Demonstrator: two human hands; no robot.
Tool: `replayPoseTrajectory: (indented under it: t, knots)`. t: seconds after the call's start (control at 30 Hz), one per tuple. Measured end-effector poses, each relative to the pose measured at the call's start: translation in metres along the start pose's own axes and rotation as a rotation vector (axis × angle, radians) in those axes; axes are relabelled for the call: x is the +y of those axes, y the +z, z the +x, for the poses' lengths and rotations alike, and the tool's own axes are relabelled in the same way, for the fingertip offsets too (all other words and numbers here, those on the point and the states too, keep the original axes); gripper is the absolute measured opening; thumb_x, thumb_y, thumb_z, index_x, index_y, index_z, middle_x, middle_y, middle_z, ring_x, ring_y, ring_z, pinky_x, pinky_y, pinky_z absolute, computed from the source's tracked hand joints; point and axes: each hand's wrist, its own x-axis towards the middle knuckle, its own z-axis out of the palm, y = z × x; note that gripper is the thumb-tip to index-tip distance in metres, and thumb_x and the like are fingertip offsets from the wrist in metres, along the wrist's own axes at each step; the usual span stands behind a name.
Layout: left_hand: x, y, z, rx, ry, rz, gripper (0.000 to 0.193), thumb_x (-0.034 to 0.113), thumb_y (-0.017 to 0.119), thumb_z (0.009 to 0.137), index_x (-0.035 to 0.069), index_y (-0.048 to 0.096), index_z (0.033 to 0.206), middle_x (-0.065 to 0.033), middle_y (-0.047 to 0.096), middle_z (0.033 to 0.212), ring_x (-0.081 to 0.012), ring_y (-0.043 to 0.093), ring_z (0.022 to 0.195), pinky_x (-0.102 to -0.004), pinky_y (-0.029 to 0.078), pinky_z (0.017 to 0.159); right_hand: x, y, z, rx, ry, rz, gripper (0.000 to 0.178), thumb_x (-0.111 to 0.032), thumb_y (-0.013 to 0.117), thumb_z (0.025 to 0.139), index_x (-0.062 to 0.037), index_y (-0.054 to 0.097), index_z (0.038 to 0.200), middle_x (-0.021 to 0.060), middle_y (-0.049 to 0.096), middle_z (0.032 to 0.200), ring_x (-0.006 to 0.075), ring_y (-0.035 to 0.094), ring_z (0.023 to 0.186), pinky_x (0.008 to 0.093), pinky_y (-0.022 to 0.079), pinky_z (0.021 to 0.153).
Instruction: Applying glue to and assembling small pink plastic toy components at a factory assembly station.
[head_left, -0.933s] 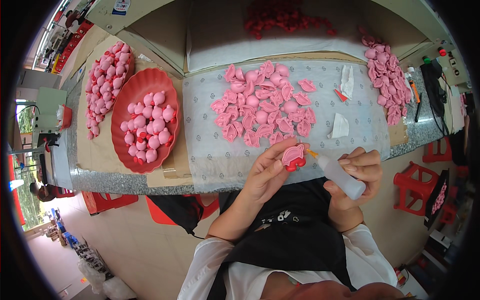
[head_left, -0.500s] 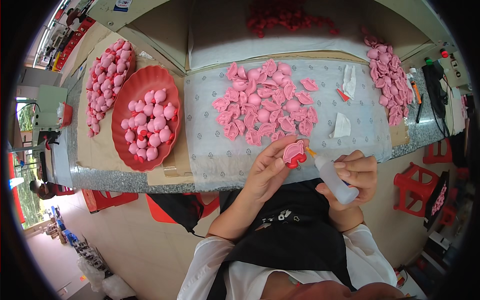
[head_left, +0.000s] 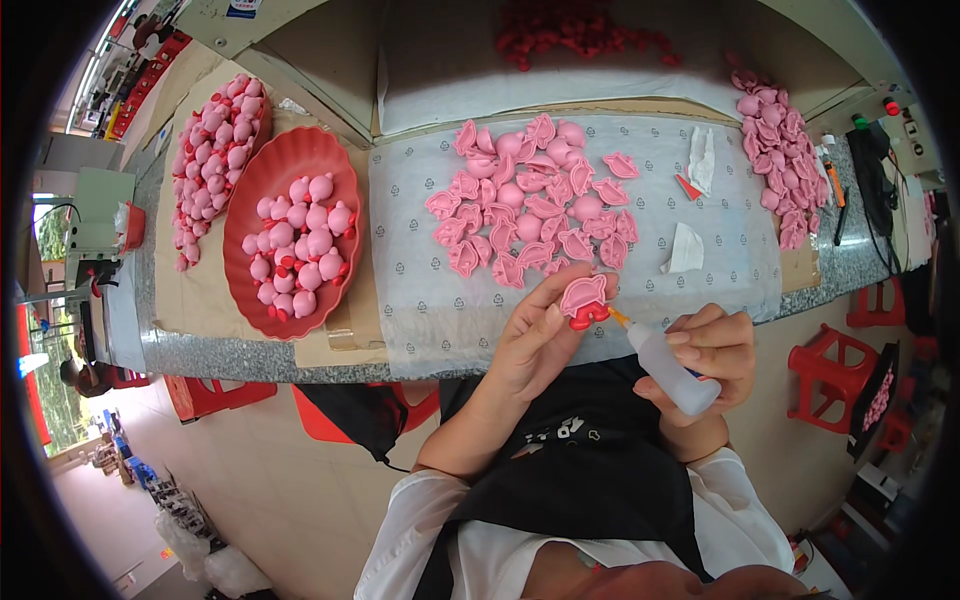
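Note:
Between the fingers of my left hand [head_left: 537,335] is a pink plastic half-shell [head_left: 582,295] with its hollow side facing me. A red piece [head_left: 589,316] sits along its lower edge. My right hand [head_left: 712,355] grips a whitish squeeze bottle [head_left: 672,370] with a thin orange nozzle [head_left: 619,317]. The nozzle's tip is close to the red piece; I cannot tell whether they touch. Just beyond my hands, a cluster of pink half-shells [head_left: 545,205] lies on a white printed sheet [head_left: 420,330], some hollow side up and some rounded side up.
Left of the sheet stands a red fluted bowl [head_left: 245,285] of pink-and-red figures. More figures [head_left: 212,150] are heaped beyond it. Pink shells [head_left: 778,150] are piled at the right, near an orange cutter [head_left: 834,185]. Red pieces [head_left: 570,35] lie inside the shelf. White paper scraps [head_left: 684,250] rest on the sheet.
My left hand has tilted the pink shell, so its hollow faces me more. The bottle's nozzle has shifted slightly down and left, from the shell's upper edge toward the red piece.

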Motion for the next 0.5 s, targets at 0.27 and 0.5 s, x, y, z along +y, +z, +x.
replayPoseTrajectory:
  t: [0.27, 0.5]
  knots:
    - [-0.0004, -0.0003, -0.0003, 0.002, -0.007, -0.017, 0.046, 0.023, 0.052, 0.077, 0.007, 0.035, 0.118, -0.0161, 0.041, 0.114, -0.0265, 0.039, 0.107, -0.0399, 0.029, 0.091, -0.0006, -0.0019, -0.0017, 0.013, 0.036, 0.043, 0.048, -0.009, 0.078, 0.047, -0.0088, 0.049, 0.086, 0.0046, 0.047, 0.080, 0.0147, 0.048, 0.061, 0.0238, 0.041, 0.054]
    - [0.0010, 0.0000, 0.0010, 0.010, -0.025, -0.055, 0.048, 0.024, 0.053, 0.077, 0.007, 0.035, 0.118, -0.0161, 0.041, 0.115, -0.0266, 0.040, 0.107, -0.0398, 0.028, 0.091, 0.0019, -0.0031, -0.0025, 0.079, 0.035, 0.108, 0.046, -0.011, 0.078, 0.049, -0.0083, 0.049, 0.086, 0.0044, 0.046, 0.080, 0.0138, 0.048, 0.061, 0.0236, 0.041, 0.055]
